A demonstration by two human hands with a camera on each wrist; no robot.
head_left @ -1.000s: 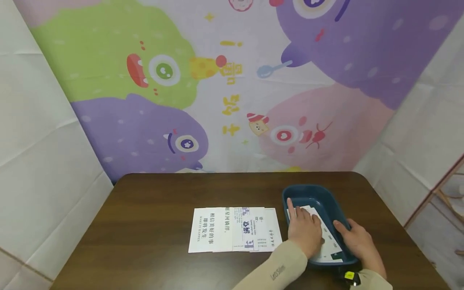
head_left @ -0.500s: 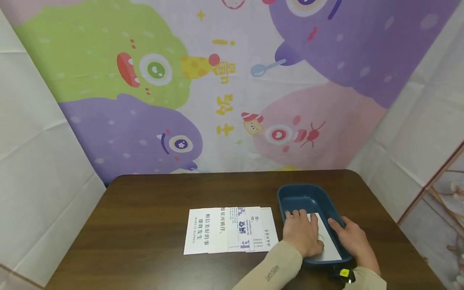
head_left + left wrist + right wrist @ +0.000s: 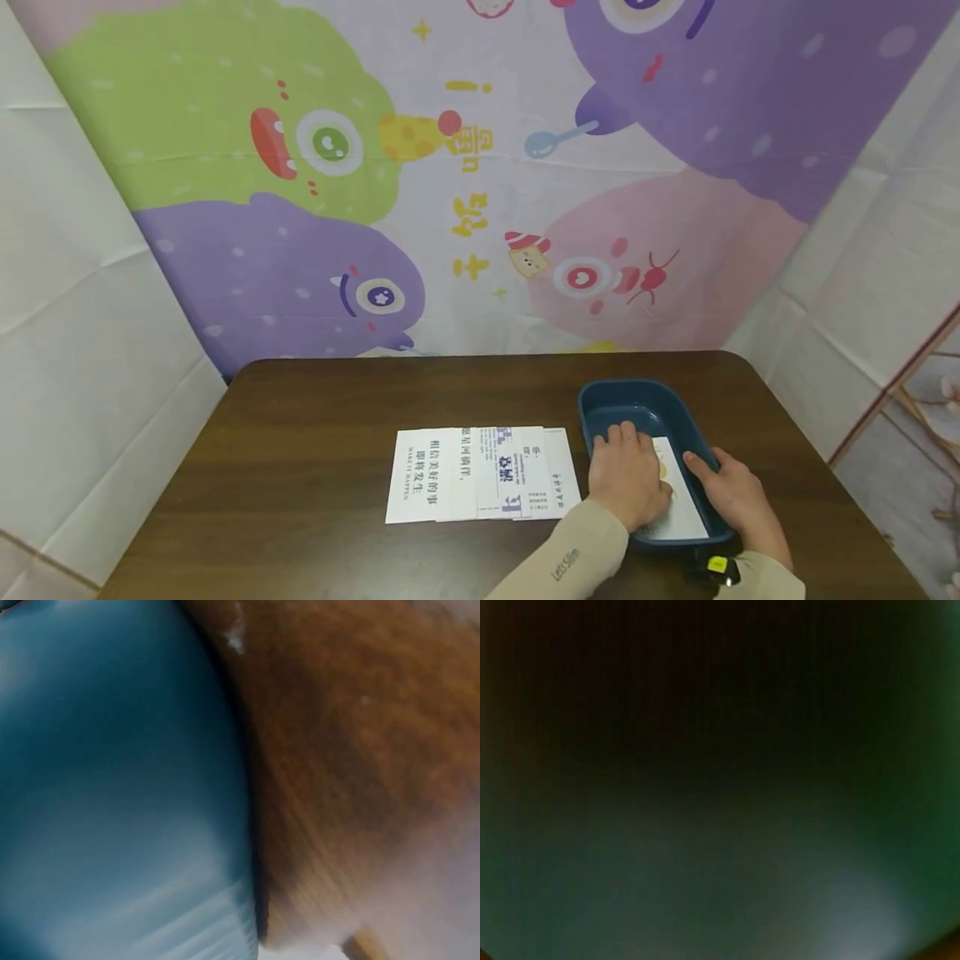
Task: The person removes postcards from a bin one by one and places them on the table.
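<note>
White card [image 3: 684, 496] in blue tray [image 3: 663, 417], left hand [image 3: 628, 475] over it, right hand [image 3: 742, 500] at the rim

The blue tray stands on the right side of a dark brown worktop [image 3: 285, 483], its long side running away from the person. At its near end lies the white card, flat inside and partly covered by the left hand. The left hand's fingers reach forward toward the tray's left wall, with the thumb on the card side; whether they pinch anything cannot be told, as the fingertips are hard to make out. The right hand grips the tray's right rim, thumb inside and the other fingers outside.

Just left of the tray, a row of printed cards [image 3: 480, 475] lies overlapping on the worktop, marked with black and purple lettering. The left sleeve [image 3: 570, 558] is beige with dark lettering; a black band [image 3: 722, 568] with a yellow patch circles the right wrist. Behind the worktop hangs a cloth [image 3: 472, 175] with cartoon monsters. The left wrist view shows the tray beside brown wood; the right wrist view is a dark blur.
</note>
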